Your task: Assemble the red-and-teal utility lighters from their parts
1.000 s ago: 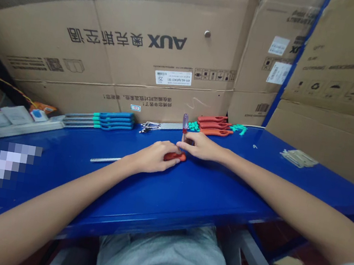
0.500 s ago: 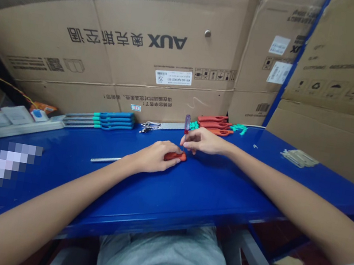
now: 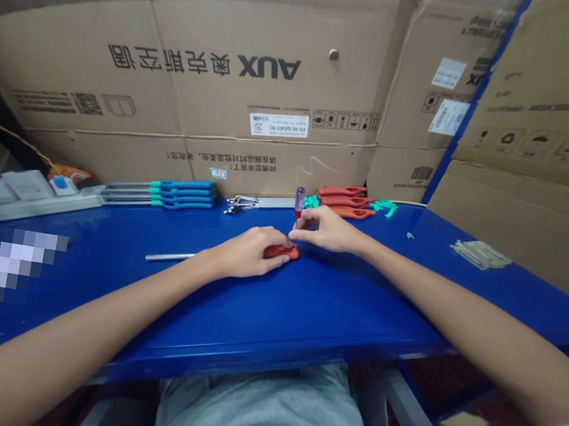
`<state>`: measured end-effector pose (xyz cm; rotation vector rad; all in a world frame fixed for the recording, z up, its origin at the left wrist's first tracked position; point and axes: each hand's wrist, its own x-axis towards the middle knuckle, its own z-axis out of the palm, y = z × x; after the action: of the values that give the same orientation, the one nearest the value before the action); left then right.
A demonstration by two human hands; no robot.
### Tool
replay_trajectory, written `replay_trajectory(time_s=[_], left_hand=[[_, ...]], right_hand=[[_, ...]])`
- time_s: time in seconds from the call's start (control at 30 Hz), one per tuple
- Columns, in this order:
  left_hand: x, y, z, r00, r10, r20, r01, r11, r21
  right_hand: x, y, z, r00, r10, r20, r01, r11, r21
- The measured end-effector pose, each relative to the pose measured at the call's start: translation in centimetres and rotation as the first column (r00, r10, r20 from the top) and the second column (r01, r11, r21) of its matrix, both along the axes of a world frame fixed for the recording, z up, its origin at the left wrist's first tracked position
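My left hand (image 3: 249, 250) lies closed over an orange tool handle (image 3: 285, 251) on the blue table (image 3: 301, 309); a metal shaft (image 3: 168, 256) sticks out to the left of that hand. My right hand (image 3: 328, 231) pinches a small screwdriver with a purple and red handle (image 3: 298, 202), held upright with its tip down on the end of the orange handle.
Blue-handled tools (image 3: 179, 193) lie at the back left, orange-handled ones (image 3: 343, 201) with green pieces (image 3: 383, 206) at the back right. Loose metal shafts (image 3: 259, 202) lie between them. A bundle of pale strips (image 3: 479, 253) sits far right. Cardboard boxes (image 3: 263, 73) wall the back and right.
My right hand with the small screwdriver rose slightly and then came back down; the screwdriver stands on the orange handle. My left hand has not moved.
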<state>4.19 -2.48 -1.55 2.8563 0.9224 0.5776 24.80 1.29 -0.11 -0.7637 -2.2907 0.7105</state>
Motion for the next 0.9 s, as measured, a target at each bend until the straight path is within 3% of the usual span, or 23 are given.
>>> replay_trajectory(time_s=[0.27,0.9], left_hand=[[0.05,-0.07,0.05,1.0,-0.007,-0.005,0.007,1.0,0.013],[0.1,-0.03,0.08,1.0,-0.017,0.002,0.018,1.0,-0.018]], right_hand=[[-0.63,-0.07,-1.08,0.997,-0.066,-0.028,0.069,0.99,0.125],[0.33,0.45,-0.17,0.997,0.059,-0.043,-0.065,0.983,-0.171]])
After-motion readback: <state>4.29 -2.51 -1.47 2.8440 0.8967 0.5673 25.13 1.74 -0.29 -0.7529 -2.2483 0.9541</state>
